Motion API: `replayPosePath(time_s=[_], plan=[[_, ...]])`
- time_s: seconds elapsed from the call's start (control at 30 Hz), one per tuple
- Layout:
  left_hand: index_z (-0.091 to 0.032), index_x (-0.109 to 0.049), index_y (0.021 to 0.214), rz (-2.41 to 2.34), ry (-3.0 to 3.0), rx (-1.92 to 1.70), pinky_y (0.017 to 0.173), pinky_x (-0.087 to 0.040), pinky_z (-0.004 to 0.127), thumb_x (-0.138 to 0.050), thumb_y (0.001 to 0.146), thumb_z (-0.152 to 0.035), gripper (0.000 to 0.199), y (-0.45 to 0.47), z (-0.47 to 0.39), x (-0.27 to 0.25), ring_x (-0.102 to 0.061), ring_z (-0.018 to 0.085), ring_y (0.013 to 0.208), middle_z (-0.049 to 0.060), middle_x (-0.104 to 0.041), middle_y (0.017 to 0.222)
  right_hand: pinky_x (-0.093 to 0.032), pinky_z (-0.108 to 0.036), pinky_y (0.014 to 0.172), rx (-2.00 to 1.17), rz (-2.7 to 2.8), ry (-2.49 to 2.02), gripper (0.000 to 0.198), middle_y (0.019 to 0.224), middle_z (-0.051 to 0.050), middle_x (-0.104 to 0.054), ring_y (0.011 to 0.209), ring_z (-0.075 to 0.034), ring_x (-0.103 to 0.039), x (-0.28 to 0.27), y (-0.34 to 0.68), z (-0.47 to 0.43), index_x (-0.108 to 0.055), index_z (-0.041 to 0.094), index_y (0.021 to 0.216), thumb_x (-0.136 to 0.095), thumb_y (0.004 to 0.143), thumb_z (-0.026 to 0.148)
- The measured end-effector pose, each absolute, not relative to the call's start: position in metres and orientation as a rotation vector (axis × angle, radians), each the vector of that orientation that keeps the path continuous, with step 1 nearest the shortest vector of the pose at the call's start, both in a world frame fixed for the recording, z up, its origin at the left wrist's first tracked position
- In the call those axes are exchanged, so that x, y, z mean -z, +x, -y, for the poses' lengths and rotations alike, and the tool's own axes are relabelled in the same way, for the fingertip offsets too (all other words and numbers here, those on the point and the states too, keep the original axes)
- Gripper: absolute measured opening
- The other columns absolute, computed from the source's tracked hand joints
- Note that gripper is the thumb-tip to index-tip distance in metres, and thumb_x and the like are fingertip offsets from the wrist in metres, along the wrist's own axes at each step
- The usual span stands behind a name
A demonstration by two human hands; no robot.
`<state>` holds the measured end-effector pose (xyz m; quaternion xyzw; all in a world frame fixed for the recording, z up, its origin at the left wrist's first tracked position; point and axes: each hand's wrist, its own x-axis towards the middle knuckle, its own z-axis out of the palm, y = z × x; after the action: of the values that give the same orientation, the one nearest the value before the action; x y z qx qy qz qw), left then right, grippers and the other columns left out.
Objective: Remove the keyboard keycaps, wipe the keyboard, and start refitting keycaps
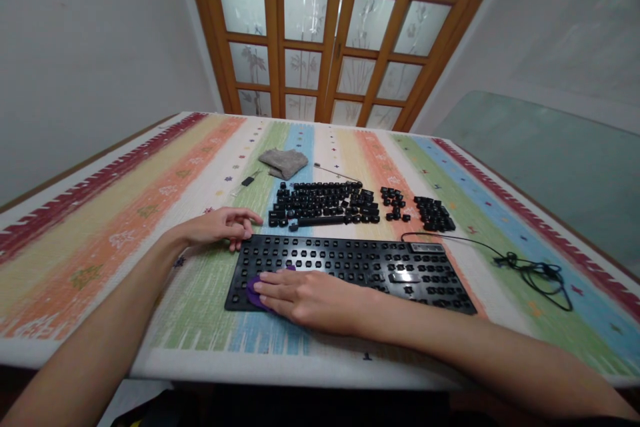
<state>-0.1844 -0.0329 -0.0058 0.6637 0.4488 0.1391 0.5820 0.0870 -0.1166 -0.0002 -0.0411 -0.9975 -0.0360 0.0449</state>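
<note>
A black keyboard (340, 260) with its keycaps off lies on the table, its bare key stems showing. My left hand (223, 227) is at its far left corner, fingers partly curled and the thumb against the edge. On the keyboard's left part, my right hand (305, 297) presses a purple cloth (253, 290) down with its fingers. Most of that cloth is hidden beneath the hand. Beyond the keyboard, loose black keycaps (320, 200) are laid out in rows, with a smaller group of keycaps (434, 213) to the right.
Behind the keycaps lies a crumpled grey cloth (283, 161). A small black-handled tool (249, 180) sits left of it, and a thin wire tool (337, 172) to its right. The keyboard's cable (543, 273) is bundled at the right. A striped tablecloth (195, 300) covers the table.
</note>
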Motion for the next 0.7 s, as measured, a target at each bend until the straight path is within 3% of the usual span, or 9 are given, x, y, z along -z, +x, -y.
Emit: replayPosePath(time_s=[0.37, 0.7], plan=[[-0.017, -0.055, 0.121, -1.041, 1.543, -0.312, 0.057, -0.049, 0.025, -0.067, 0.077, -0.036, 0.049, -0.184, 0.033, 0.005, -0.058, 0.012, 0.062, 0.002, -0.058, 0.088, -0.035, -0.036, 0.118, -0.278, 3.023, -0.359, 0.04, 0.144, -0.015, -0.052, 0.141, -0.02, -0.039, -0.006, 0.147, 0.129, -0.049, 0.001, 0.139, -0.033, 0.103, 0.011], [-0.018, -0.056, 0.12, -1.051, 1.557, -0.303, 0.056, -0.049, 0.024, -0.066, 0.08, -0.036, 0.045, -0.184, 0.033, 0.004, -0.057, 0.011, 0.063, 0.001, -0.058, 0.087, -0.035, -0.037, 0.118, -0.482, 2.984, -0.495, 0.05, 0.143, -0.012, -0.054, 0.141, -0.017, -0.039, -0.013, 0.193, 0.134, -0.049, 0.012, 0.142, -0.039, 0.095, 0.0]])
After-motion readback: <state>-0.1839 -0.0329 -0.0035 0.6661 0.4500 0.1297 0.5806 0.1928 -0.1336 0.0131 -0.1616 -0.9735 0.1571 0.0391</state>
